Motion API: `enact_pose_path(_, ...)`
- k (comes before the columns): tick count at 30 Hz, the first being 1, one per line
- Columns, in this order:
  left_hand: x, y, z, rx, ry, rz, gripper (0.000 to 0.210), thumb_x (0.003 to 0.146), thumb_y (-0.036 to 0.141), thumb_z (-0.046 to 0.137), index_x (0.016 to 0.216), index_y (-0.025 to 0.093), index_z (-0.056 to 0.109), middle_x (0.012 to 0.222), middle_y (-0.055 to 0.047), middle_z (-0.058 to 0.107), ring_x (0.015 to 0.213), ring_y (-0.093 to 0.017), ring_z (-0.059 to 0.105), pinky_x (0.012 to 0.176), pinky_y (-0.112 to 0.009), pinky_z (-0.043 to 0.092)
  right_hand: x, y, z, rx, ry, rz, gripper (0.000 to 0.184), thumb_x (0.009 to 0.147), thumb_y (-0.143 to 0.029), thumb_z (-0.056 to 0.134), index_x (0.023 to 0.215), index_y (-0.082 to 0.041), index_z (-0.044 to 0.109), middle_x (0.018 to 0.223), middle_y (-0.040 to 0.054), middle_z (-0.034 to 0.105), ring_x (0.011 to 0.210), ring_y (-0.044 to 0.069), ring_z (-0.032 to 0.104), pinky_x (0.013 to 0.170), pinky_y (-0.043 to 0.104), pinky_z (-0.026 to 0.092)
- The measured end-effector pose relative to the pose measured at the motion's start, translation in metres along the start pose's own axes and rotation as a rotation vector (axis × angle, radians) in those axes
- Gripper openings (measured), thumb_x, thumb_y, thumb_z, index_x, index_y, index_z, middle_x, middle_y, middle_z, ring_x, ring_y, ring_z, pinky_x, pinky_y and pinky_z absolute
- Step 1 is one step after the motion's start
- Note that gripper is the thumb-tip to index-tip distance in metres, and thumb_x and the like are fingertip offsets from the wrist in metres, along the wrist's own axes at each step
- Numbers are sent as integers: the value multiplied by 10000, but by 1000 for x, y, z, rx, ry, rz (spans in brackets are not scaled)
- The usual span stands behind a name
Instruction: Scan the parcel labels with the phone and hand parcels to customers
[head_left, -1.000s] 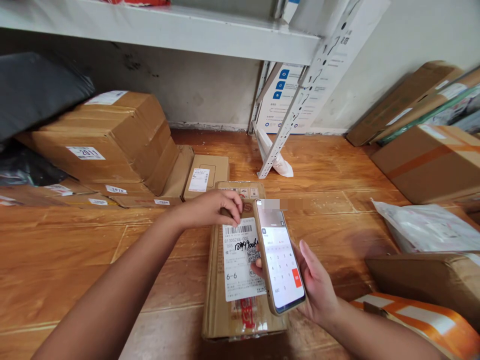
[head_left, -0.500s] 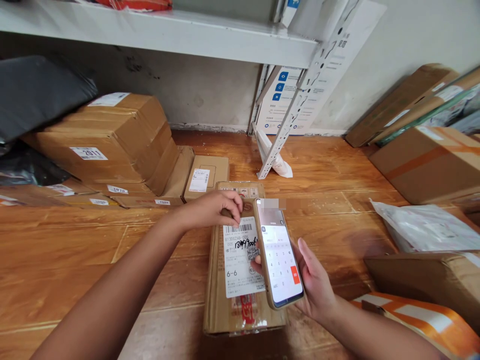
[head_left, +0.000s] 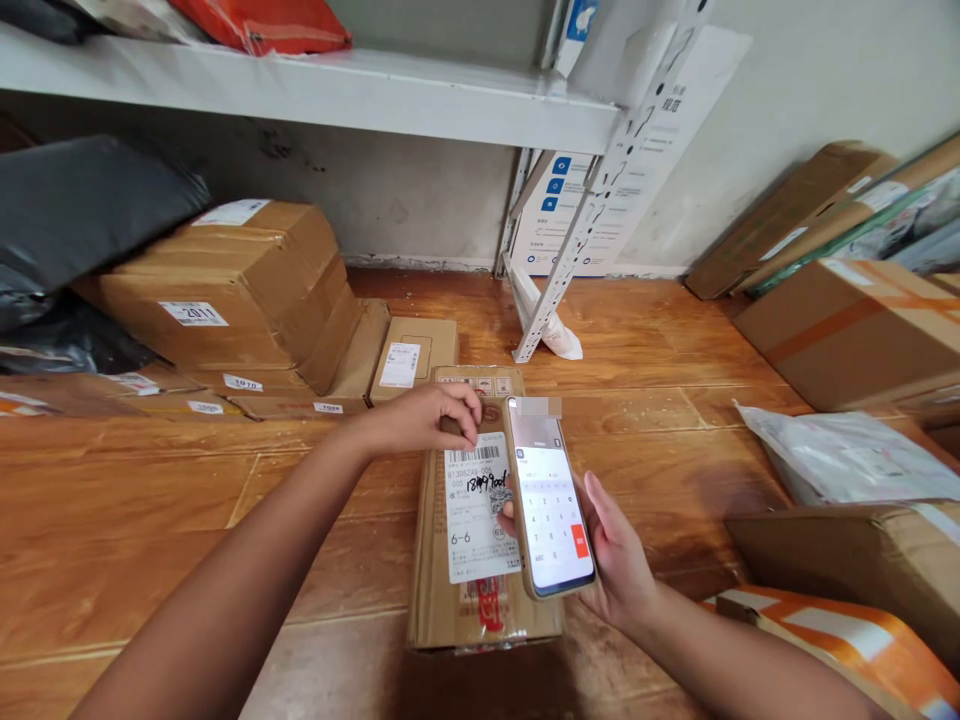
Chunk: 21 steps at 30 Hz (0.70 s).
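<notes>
A taped cardboard box (head_left: 431, 600) lies on the wooden floor in front of me. On its top is a white shipping label (head_left: 469, 555) with a barcode, handwritten black digits and "6-6". My right hand (head_left: 616, 555) grips a smartphone (head_left: 555, 510) in a tan case above the label's right side. A number keypad with a red key shows on its lit screen. My left hand (head_left: 427, 415) is over the box near the label's upper edge, its fingers curled together. Whatever those fingers may hold is hidden; contact with the box is unclear.
Numbered cartons (head_left: 217, 300) are stacked at the left under a white metal shelf (head_left: 337, 95), with dark plastic parcels (head_left: 90, 215) on them. A shelf post (head_left: 570, 250) meets the floor ahead. More boxes (head_left: 832, 330) and a white plastic parcel (head_left: 847, 455) line the right side.
The view has shifted slightly, showing more of the shelf. The phone in my right hand has moved a little left and up. My left hand keeps its curled pose over the box.
</notes>
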<state>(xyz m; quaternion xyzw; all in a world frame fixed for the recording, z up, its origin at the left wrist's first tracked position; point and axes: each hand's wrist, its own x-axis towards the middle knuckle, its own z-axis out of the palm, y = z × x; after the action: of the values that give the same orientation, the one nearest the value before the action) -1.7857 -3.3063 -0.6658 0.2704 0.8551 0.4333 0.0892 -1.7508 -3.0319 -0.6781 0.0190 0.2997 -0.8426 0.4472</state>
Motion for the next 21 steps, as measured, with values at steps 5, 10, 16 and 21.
enact_pose_path(5, -6, 17, 5, 172, 63, 17, 116, 885, 220, 546, 895, 190, 658, 1032, -37, 585, 977, -131, 571, 893, -289, 457, -2, 0, 1, -16, 0, -11, 453, 955, -494, 420, 1152, -166, 664, 1121, 99, 718, 1013, 256, 678, 950, 441, 487)
enact_pose_path(10, -33, 52, 45, 581, 259, -123, 255, 932, 266, 467, 1139, 189, 592, 1229, -86, 581, 1119, -211, 545, 953, -398, 478, -3, 0, 4, 4, 31, -31, 418, 930, -487, 486, 1120, -170, 680, 1116, 83, 722, 1025, 243, 675, 1021, 424, 439)
enact_pose_path(16, -49, 88, 116, 975, 334, -224, 484, 916, 362, 480, 1243, 10, 544, 1321, -207, 545, 1217, -315, 502, 959, -423, 502, -6, -6, 2, 2, 60, -46, 453, 920, -510, 473, 1116, -159, 680, 1057, 109, 739, 945, 264, 700, 978, 461, 469)
enact_pose_path(21, -41, 92, 127, 977, 374, -312, 547, 897, 393, 468, 1261, -9, 534, 1344, -221, 524, 1229, -341, 483, 958, -435, 498, -4, -14, 9, 21, 92, -77, 400, 904, -487, 504, 1104, -188, 680, 982, 92, 757, 954, 276, 696, 965, 488, 474)
